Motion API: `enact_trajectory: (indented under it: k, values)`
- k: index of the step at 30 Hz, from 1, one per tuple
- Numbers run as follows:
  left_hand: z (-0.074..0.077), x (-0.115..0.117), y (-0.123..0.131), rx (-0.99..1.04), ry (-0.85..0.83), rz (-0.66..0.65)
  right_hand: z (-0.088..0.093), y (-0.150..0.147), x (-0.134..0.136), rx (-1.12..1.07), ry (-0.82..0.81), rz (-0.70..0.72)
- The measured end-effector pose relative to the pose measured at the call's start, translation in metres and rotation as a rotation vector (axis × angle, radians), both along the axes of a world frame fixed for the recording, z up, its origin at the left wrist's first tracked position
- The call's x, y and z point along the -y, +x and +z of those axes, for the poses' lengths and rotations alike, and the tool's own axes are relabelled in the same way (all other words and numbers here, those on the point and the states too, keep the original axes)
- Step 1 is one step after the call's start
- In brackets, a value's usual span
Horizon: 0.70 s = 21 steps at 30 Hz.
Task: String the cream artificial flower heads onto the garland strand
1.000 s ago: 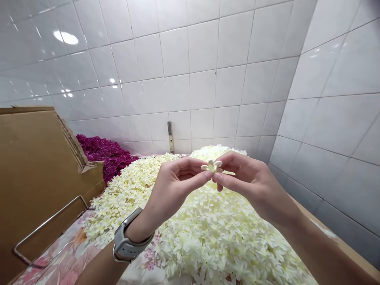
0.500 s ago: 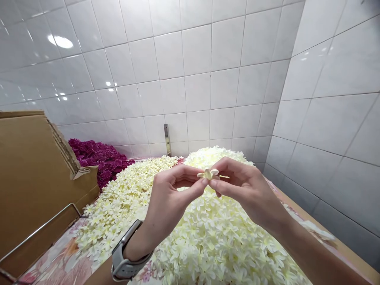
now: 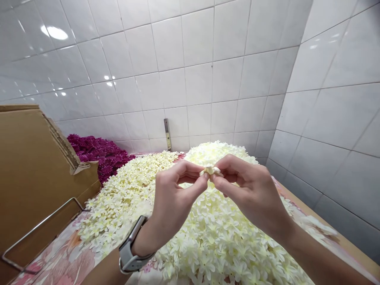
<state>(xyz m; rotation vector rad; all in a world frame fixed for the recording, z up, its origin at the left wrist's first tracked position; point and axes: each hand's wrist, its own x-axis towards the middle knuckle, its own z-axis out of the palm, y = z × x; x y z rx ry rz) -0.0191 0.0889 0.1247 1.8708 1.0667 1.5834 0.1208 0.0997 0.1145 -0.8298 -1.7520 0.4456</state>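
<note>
Between the fingertips of both hands is one small cream-white flower (image 3: 211, 170), its petals partly covered by the fingers. My left hand (image 3: 178, 198), with a watch (image 3: 133, 245) on its wrist, pinches the flower from the left. From the right, my right hand (image 3: 252, 194) pinches the same flower between thumb and forefinger. Both hands are above a big heap of white flowers (image 3: 213, 237), which rises behind them too. A second heap of smaller, yellowish-white flowers (image 3: 127, 194) lies to the left of my left hand.
A cardboard box (image 3: 38, 158) stands at the left, with a bent metal wire frame (image 3: 44, 225) before it. Purple flowers (image 3: 101, 154) are piled behind the box. A metal strip (image 3: 167, 134) stands against the tiled wall (image 3: 198, 87). A flower-patterned cover (image 3: 74, 261) lies underneath.
The flower's petals look more folded in and closer to the fingertips than before. Both hands still pinch it. The view has tilted slightly.
</note>
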Motion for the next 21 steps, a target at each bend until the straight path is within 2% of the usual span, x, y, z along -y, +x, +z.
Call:
enact_trajectory:
  k: [2, 4, 8, 12, 15, 21]
  values:
    - [-0.003, -0.004, 0.001, -0.013, 0.037, 0.019, -0.002, -0.001, 0.0, 0.059, 0.133, -0.118]
    - [-0.004, -0.009, 0.0, -0.038, 0.04, -0.011, -0.001, 0.002, -0.002, 0.114, 0.17, -0.15]
    - [0.002, -0.012, -0.008, -0.116, 0.004, -0.165, 0.008, 0.014, -0.007, 0.216, -0.058, 0.082]
    - [0.009, -0.009, -0.014, -0.14, 0.017, -0.233, 0.012, 0.023, -0.01, 0.18, -0.174, 0.229]
    - [0.009, -0.009, -0.016, -0.104, -0.039, -0.291, 0.009, 0.025, -0.014, 0.158, -0.229, 0.263]
    - [0.003, -0.009, -0.012, -0.055, -0.02, -0.281, 0.01, 0.03, -0.016, 0.218, -0.214, 0.272]
